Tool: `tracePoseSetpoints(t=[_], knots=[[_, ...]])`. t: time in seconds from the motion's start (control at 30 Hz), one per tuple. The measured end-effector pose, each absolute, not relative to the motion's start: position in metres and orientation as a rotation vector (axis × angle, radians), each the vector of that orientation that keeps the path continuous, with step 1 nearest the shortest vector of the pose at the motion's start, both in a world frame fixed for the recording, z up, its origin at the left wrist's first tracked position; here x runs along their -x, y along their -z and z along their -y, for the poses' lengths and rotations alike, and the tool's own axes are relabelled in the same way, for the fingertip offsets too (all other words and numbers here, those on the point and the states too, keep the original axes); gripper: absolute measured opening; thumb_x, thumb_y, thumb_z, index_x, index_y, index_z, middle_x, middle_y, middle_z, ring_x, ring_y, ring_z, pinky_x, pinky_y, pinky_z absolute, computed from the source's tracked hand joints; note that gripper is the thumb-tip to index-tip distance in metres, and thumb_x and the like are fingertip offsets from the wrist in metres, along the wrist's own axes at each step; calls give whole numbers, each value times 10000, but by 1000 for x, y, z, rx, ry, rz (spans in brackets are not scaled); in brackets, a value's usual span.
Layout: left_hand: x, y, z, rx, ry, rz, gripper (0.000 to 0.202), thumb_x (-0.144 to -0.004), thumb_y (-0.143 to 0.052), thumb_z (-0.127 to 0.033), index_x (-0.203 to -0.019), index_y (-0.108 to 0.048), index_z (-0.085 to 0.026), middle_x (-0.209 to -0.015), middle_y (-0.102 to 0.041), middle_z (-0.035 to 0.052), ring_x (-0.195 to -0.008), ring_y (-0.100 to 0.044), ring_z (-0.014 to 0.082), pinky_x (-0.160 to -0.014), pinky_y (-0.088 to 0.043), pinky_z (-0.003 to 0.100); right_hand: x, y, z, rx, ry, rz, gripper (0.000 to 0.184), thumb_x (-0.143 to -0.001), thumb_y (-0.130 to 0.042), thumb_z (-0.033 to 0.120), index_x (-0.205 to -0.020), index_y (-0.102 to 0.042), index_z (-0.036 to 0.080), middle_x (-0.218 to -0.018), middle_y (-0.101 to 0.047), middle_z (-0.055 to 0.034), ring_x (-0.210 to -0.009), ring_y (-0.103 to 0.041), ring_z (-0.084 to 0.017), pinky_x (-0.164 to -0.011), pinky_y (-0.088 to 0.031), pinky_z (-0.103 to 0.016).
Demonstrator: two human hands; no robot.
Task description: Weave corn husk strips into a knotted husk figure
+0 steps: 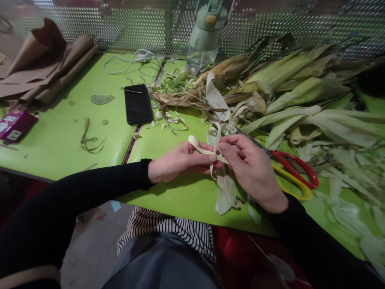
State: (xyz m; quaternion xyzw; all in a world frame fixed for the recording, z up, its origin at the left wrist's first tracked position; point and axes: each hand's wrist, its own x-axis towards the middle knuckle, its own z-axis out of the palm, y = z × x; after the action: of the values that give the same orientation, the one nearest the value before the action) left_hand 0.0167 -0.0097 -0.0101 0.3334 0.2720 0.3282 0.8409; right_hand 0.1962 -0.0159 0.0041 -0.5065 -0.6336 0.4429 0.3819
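Both hands meet over the green table [180, 192], near its front edge. My left hand [177, 160] is closed, pinching a pale strip of corn husk [201, 147] that loops between the two hands. My right hand [249, 164] is closed on the same husk bundle, whose wider leaves [225, 188] hang down below the fingers onto the table. Scissors with red and yellow handles [293, 170] lie on the table just right of my right hand, blades partly hidden behind it.
A large heap of corn husks [288, 92] fills the back right. A black phone [137, 103] lies face down at centre left. A pale green water bottle [206, 34] stands against the perforated metal wall. Brown paper [42, 64] and a purple packet [15, 124] sit at far left. Husk scraps litter the right side.
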Motion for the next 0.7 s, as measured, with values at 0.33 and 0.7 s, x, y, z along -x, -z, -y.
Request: tracePoseSetpoints(t=[0.33, 0.7], knots=[[-19, 2, 18, -913, -695, -614, 163, -799, -732, -127, -888, -597, -106, -698, -701, 22, -621, -631, 81, -665, -518, 228, -188, -24, 29, 1072, -1804, 1087, 292, -757, -801, 402, -886, -580, 263, -670, -689, 53, -531, -654, -110, -497, -547, -217], [-12, 4, -2, -826, -678, -548, 212, -823, -701, -139, -1030, -705, -96, -993, -771, 112, -854, -696, 129, -924, -512, 285, -206, -7, 2, 1091, -1394, 1182, 316, -855, -675, 499, -999, -632, 221, -585, -523, 74, -465, -457, -77, -417, -394, -203]])
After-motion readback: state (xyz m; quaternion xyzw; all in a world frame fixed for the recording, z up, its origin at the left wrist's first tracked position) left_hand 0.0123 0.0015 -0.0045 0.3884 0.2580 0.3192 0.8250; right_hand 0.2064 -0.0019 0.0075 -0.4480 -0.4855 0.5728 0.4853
